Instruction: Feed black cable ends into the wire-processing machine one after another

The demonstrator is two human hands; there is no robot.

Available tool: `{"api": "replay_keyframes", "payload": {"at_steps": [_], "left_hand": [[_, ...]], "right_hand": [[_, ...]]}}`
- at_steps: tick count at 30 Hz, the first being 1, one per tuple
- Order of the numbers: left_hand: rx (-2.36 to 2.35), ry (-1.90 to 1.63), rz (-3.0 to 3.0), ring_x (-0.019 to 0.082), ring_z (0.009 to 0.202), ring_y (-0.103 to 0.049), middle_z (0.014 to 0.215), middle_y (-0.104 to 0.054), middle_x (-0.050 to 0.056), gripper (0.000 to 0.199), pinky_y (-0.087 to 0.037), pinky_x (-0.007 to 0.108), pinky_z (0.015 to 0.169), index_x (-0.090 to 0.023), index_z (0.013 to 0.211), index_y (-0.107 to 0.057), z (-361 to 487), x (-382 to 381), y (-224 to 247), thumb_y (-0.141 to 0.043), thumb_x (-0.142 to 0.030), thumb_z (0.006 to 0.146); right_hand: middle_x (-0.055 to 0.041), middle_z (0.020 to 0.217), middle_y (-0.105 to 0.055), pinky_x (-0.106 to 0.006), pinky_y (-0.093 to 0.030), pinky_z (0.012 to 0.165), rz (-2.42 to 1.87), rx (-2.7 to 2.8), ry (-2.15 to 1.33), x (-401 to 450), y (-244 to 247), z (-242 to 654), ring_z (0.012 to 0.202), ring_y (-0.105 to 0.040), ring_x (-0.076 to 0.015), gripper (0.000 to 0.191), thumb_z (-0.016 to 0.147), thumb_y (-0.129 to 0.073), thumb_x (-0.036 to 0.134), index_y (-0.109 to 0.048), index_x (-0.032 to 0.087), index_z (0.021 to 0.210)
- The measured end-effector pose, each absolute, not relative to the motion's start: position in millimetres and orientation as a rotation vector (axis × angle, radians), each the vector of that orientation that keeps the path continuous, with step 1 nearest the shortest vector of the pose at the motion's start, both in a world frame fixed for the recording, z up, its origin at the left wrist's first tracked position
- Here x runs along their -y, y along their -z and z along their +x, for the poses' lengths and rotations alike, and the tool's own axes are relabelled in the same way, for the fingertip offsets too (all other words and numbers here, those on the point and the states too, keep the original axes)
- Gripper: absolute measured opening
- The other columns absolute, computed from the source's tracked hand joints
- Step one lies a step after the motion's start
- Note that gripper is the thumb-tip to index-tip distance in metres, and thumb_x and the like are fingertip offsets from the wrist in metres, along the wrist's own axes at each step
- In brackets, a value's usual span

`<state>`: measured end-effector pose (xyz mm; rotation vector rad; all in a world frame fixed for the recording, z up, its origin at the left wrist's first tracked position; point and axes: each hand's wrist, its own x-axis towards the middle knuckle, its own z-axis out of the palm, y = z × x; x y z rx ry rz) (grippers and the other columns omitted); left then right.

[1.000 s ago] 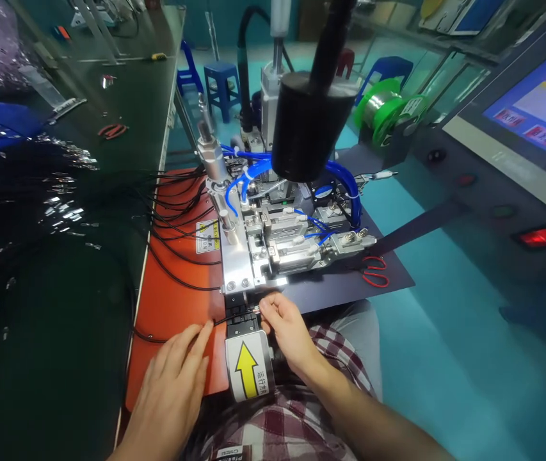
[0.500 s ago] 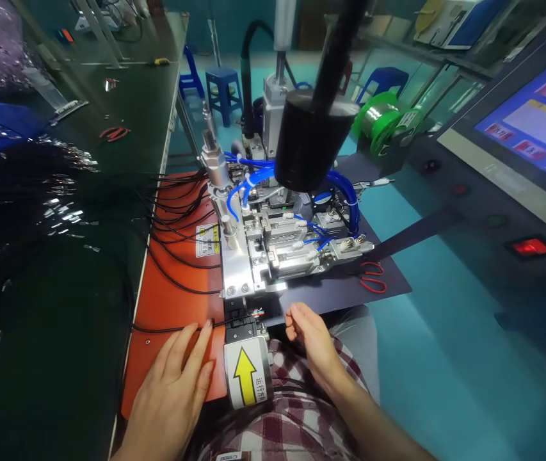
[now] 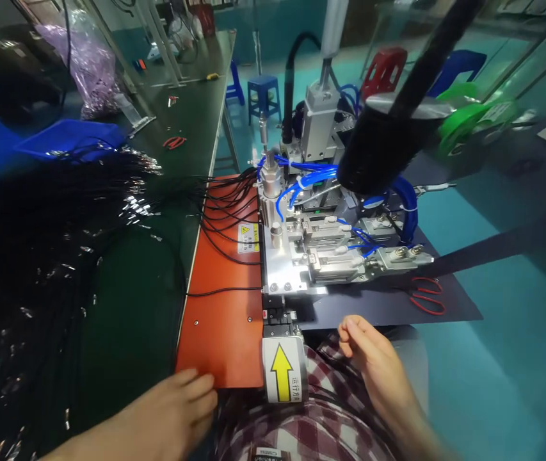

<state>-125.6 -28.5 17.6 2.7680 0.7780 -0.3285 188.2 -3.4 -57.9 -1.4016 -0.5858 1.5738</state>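
My left hand rests flat and empty on the counter's near edge, fingertips touching the orange mat. My right hand hovers loosely curled, holding nothing, just right of the black fixture slot above the yellow arrow label. One thin black cable lies across the mat, ending at the machine's metal plate. It looks light and floppy, with fragile ends; I'd pinch it near its tip.

Yellow arrow label; yellow warning sticker
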Motion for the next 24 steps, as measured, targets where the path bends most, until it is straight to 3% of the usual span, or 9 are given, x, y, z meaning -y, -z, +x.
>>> {"api": "replay_keyframes", "payload": {"at_steps": [3, 7, 11, 16, 24], "left_hand": [[-0.785, 0.500, 2.941, 0.025, 0.096, -0.052, 0.090, -0.069, 0.009, 0.007, -0.039, 0.037, 0.089, -0.023, 0.066, -0.073, -139, 60, -1, -0.077, -0.027, 0.062], [-0.793, 0.729, 3.020, 0.028, 0.092, -0.049, 0.075, -0.067, 0.009, 0.013, -0.036, 0.044, 0.087, -0.029, 0.062, -0.074, -141, 76, 20, -0.081, -0.032, 0.052], [-0.895, 0.900, 2.984, 0.030, 0.086, -0.049, 0.065, -0.063, 0.009, 0.011, -0.037, 0.043, 0.077, -0.029, 0.060, -0.074, -135, 79, 25, -0.079, -0.028, 0.051], [-0.828, 0.745, 2.875, 0.025, 0.082, -0.052, 0.081, -0.068, 0.009, 0.003, -0.036, 0.037, 0.071, -0.026, 0.060, -0.073, -131, 71, 18, -0.076, -0.024, 0.059], [-0.903, 0.834, 2.808, 0.028, 0.081, -0.053, 0.068, -0.066, 0.011, 0.014, -0.036, 0.038, 0.068, -0.024, 0.059, -0.074, -138, 72, 15, -0.081, -0.020, 0.048]], "right_hand": [[0.0039, 0.062, -0.046, -0.023, -0.032, 0.061, -1.403, 0.609, -1.591, 3, 52, 188, 0.059, -0.037, -0.0118, 0.030, 0.085, -0.058, 0.044, -0.052, 0.019, 0.068], [0.0035, 0.063, -0.045, -0.023, -0.032, 0.060, -1.392, 0.635, -1.614, 1, 39, 184, 0.059, -0.036, -0.0119, 0.031, 0.084, -0.058, 0.045, -0.052, 0.019, 0.068], [0.0034, 0.063, -0.044, -0.023, -0.033, 0.059, -1.398, 0.614, -1.625, 4, 29, 185, 0.059, -0.035, -0.0123, 0.032, 0.083, -0.059, 0.046, -0.051, 0.019, 0.067], [0.0025, 0.064, -0.046, -0.024, -0.033, 0.058, -1.414, 0.594, -1.619, 8, 28, 191, 0.059, -0.036, -0.0129, 0.031, 0.080, -0.062, 0.047, -0.053, 0.020, 0.067], [0.0024, 0.062, -0.044, -0.024, -0.033, 0.056, -1.424, 0.647, -1.612, 9, 24, 191, 0.057, -0.034, -0.0133, 0.032, 0.080, -0.061, 0.048, -0.052, 0.020, 0.066]]}}
